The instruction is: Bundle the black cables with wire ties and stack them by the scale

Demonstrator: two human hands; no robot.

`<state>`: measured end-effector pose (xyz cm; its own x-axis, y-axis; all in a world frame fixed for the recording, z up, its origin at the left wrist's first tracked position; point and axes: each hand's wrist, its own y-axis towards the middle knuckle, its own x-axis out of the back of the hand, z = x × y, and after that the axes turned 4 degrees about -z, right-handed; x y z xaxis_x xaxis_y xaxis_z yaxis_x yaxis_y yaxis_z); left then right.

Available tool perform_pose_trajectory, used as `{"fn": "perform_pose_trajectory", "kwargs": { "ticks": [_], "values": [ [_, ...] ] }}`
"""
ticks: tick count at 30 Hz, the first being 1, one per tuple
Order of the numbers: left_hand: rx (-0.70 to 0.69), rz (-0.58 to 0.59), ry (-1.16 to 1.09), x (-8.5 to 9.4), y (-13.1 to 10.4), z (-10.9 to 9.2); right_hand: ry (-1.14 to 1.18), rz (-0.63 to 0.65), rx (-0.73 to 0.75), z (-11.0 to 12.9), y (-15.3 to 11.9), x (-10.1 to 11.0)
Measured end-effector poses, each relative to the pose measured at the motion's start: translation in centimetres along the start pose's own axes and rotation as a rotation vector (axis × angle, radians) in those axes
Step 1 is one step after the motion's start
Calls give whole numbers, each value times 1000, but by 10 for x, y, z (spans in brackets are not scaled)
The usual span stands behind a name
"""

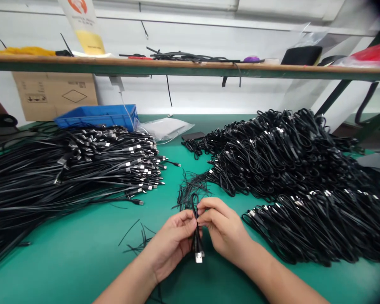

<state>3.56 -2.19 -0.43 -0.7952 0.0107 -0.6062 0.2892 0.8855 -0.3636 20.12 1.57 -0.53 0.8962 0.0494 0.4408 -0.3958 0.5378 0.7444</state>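
A black USB cable [196, 242], folded into a narrow bundle, is held upright over the table in front of me. Its loop points away and its silver plug toward me. My left hand [179, 236] is closed around the middle of the bundle, thumb on top. The fingertips of my right hand [220, 226] are pinched together against the bundle's right side, just above the left thumb. Whatever thin piece they may grip there is hidden. Just beyond the hands lies a heap of thin black ties [190, 188], and a few loose ties [141, 242] lie to the left.
Straight USB cables [114, 164] are piled on the left, plugs toward the middle. On the right are heaps of bundled cables [272, 156] and a row of bundles [319, 223]. Behind stand a blue crate [98, 114], a carton [55, 95] and a shelf [190, 67] above the green table [91, 253].
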Motion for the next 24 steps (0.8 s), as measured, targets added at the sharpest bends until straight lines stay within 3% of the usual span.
{"fn": "perform_pose_trajectory", "kwargs": {
  "ticks": [3, 6, 9, 12, 14, 17, 21, 24],
  "values": [
    [-86, -3, 45, 1, 2, 3, -1, 8, -30, 3, 0, 1],
    [-286, -56, 175, -1, 3, 4, 36, -9, -140, 8, 1, 2],
    [-566, -129, 373, -2, 1, 3, 202, -91, -357, 14, 0, -3],
    [-855, -139, 687, -1, -4, 0, 518, -141, -614, 17, -4, -14],
    [-925, -116, 862, 0, -7, -3, 708, -134, -767, 17, -7, -21],
    [-809, -108, 826, 1, -7, -6, 666, -113, -760, 14, -8, -20],
    [-476, -51, 425, 2, -4, -8, 316, 14, -380, 9, 1, -4],
    [-286, 40, 260, 2, -4, -9, -7, 98, -57, 5, 5, 7]
  ]
}}
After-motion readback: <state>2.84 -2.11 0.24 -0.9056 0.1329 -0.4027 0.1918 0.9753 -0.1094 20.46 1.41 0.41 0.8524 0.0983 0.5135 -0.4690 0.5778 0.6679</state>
